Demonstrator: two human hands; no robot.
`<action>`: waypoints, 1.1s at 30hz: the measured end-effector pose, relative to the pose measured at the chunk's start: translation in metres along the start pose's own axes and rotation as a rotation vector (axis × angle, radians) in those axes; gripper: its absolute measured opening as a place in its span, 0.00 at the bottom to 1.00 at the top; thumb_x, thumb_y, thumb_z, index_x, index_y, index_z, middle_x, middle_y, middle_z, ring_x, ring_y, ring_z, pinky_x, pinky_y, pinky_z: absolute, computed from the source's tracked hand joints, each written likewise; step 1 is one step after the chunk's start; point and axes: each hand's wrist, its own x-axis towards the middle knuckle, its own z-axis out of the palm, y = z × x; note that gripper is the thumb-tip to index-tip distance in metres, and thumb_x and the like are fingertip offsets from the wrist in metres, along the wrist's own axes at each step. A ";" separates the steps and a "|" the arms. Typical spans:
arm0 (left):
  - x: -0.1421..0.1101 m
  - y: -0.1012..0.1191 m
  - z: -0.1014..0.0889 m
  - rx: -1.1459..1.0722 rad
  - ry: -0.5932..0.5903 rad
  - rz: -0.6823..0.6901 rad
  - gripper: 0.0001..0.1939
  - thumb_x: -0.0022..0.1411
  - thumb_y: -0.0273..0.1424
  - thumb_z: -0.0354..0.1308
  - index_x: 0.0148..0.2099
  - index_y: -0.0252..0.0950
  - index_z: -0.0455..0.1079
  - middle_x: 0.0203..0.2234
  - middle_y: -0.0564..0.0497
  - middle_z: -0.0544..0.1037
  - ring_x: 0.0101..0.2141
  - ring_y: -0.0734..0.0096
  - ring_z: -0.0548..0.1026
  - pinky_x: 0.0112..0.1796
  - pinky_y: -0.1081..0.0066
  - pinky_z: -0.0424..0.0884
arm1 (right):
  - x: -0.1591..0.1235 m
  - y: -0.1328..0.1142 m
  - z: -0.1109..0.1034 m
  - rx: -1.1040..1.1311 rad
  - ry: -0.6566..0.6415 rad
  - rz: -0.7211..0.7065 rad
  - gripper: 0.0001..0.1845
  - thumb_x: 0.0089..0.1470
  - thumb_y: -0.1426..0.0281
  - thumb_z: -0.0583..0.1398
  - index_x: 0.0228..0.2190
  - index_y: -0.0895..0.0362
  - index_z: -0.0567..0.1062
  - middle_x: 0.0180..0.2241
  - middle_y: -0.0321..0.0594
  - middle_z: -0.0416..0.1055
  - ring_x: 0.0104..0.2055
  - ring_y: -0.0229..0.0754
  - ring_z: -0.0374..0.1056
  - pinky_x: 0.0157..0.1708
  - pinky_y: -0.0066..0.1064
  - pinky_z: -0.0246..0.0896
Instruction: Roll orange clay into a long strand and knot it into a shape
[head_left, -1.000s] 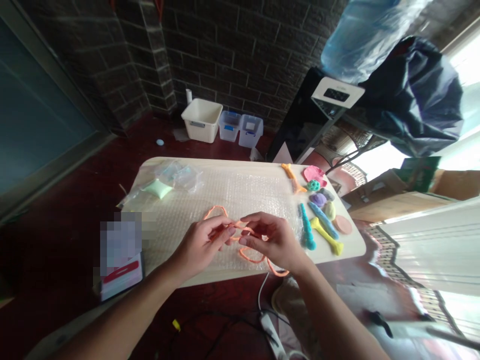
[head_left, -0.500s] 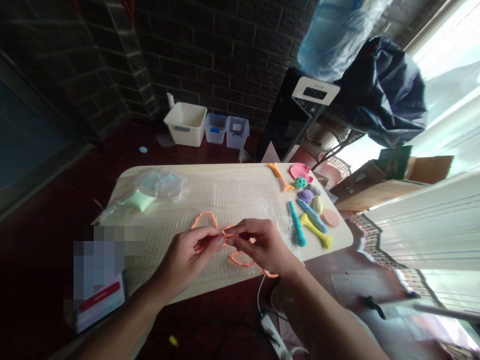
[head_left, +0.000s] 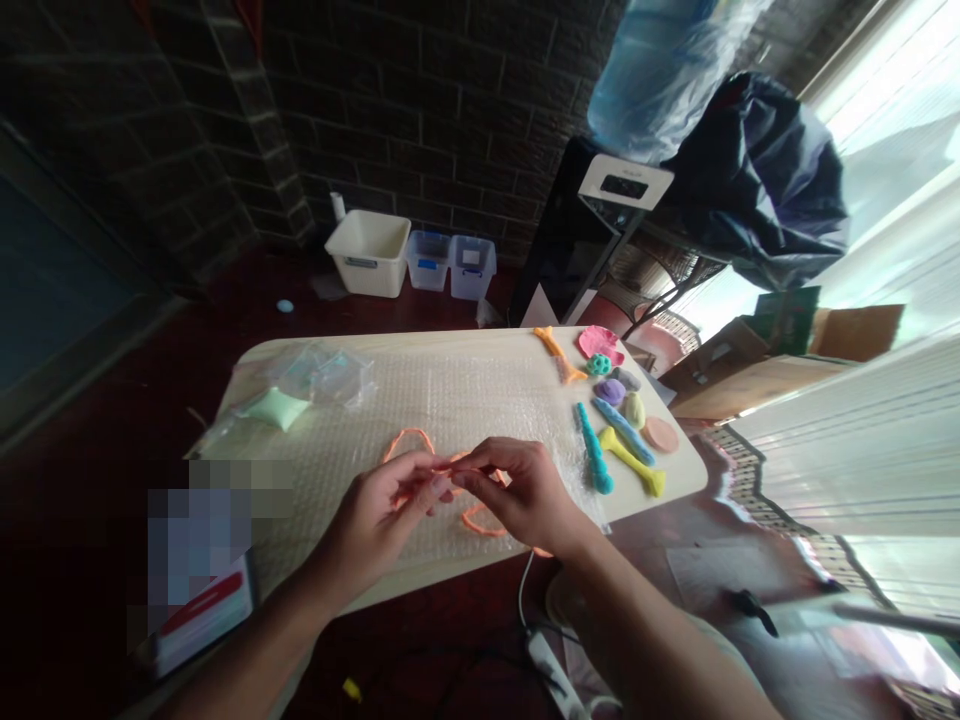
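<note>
An orange twisted cord [head_left: 409, 433] lies in loose loops on bubble wrap [head_left: 472, 385] over the table, and part of it rises between my fingers. My left hand [head_left: 394, 495] pinches the cord between thumb and forefinger. Close against it, my right hand [head_left: 517, 485] also pinches the cord, fingertips almost touching those of the left. One loop shows below the right hand, and an end or bend of cord passes behind the right wrist. The exact spot gripped is mostly covered by fingers.
Right side of the table [head_left: 679, 475]: a teal tapered piece [head_left: 595, 450], a yellow bone shape [head_left: 634, 463], a blue stick [head_left: 624, 430], an orange bone shape [head_left: 559, 355] and several small clay-like lumps. Left: a pale green packet [head_left: 277, 408], plastic bags [head_left: 330, 372] and a screen device [head_left: 206, 610].
Both hands keep their pinch on the cord with only slight finger shifts. The view has moved a little.
</note>
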 end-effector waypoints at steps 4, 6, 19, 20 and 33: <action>0.004 -0.001 0.000 -0.033 0.005 -0.006 0.14 0.69 0.41 0.61 0.46 0.36 0.76 0.35 0.48 0.82 0.35 0.65 0.80 0.36 0.71 0.75 | -0.001 0.001 -0.001 0.046 0.005 0.051 0.09 0.63 0.68 0.65 0.43 0.57 0.82 0.35 0.42 0.83 0.35 0.42 0.78 0.34 0.32 0.70; 0.004 -0.001 -0.001 0.008 0.013 0.015 0.14 0.71 0.41 0.59 0.41 0.35 0.77 0.31 0.49 0.80 0.31 0.68 0.77 0.34 0.71 0.73 | -0.001 0.001 -0.001 0.096 -0.033 0.037 0.15 0.61 0.67 0.67 0.49 0.57 0.80 0.38 0.43 0.83 0.37 0.42 0.78 0.36 0.33 0.71; 0.008 -0.004 -0.002 -0.029 -0.061 -0.033 0.14 0.70 0.40 0.61 0.43 0.33 0.79 0.32 0.49 0.80 0.32 0.68 0.76 0.35 0.70 0.70 | -0.001 0.005 -0.007 0.074 -0.014 0.127 0.11 0.62 0.64 0.65 0.43 0.58 0.77 0.33 0.41 0.80 0.31 0.38 0.72 0.30 0.29 0.66; 0.007 -0.003 -0.002 -0.023 -0.068 -0.025 0.14 0.71 0.40 0.60 0.44 0.34 0.79 0.32 0.49 0.81 0.33 0.68 0.76 0.36 0.70 0.71 | -0.001 0.005 -0.007 0.072 -0.045 0.120 0.15 0.61 0.63 0.66 0.46 0.58 0.77 0.35 0.42 0.81 0.32 0.39 0.73 0.31 0.30 0.67; 0.002 -0.002 -0.004 0.041 -0.029 0.100 0.10 0.70 0.36 0.61 0.45 0.36 0.79 0.39 0.48 0.83 0.41 0.65 0.81 0.43 0.68 0.74 | 0.001 0.006 -0.007 -0.056 -0.038 0.093 0.10 0.63 0.64 0.65 0.40 0.55 0.85 0.35 0.43 0.84 0.37 0.44 0.78 0.38 0.35 0.72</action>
